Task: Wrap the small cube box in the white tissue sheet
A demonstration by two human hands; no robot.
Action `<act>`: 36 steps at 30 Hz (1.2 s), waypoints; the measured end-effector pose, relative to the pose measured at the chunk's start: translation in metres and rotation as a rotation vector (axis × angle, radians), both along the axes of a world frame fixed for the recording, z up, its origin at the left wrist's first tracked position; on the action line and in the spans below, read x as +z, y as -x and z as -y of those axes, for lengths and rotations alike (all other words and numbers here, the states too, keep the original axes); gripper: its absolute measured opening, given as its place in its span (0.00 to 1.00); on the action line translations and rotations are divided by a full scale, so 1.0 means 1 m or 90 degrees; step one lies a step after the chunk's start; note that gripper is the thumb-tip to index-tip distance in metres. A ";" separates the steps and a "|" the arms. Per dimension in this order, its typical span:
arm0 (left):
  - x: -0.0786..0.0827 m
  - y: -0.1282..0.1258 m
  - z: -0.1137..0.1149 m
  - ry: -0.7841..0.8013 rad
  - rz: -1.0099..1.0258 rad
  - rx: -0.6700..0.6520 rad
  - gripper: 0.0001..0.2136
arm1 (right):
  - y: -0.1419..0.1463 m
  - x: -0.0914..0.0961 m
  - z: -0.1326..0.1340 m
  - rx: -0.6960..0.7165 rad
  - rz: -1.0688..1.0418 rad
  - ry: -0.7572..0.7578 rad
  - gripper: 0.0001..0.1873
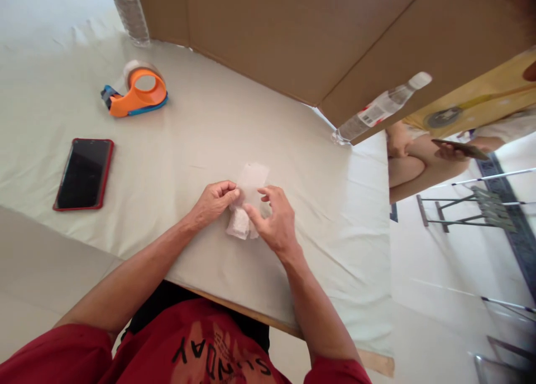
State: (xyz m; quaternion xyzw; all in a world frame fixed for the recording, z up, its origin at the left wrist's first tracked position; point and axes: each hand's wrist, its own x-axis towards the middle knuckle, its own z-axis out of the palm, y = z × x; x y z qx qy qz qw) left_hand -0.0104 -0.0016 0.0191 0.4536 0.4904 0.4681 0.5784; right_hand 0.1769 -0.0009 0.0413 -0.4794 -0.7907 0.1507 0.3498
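A small clear plastic bag (249, 188) with whitish granular contents in its lower part lies on the pale table cover (218, 127) near the front edge. My left hand (214, 201) is closed, pinching the bag's left side. My right hand (274, 219) pinches the bag from the right with thumb and forefinger, its other fingers curled above it. The bag's empty top sticks out flat beyond both hands.
A red-cased phone (84, 173) lies at the left. An orange tape dispenser (136, 91) sits behind it. A large cardboard box (318, 38) fills the back, with plastic bottles (379, 109) beside it. Another person (456, 133) holding a phone sits at the right.
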 end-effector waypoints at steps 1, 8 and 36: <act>0.001 0.001 0.000 0.000 0.004 -0.001 0.15 | 0.005 -0.006 0.002 -0.010 0.026 -0.007 0.23; -0.004 0.004 -0.002 -0.011 0.021 0.033 0.17 | 0.001 -0.024 -0.008 -0.114 -0.135 0.154 0.12; -0.001 0.014 -0.004 0.017 -0.220 0.235 0.06 | -0.024 -0.056 -0.035 -0.253 -0.545 0.250 0.14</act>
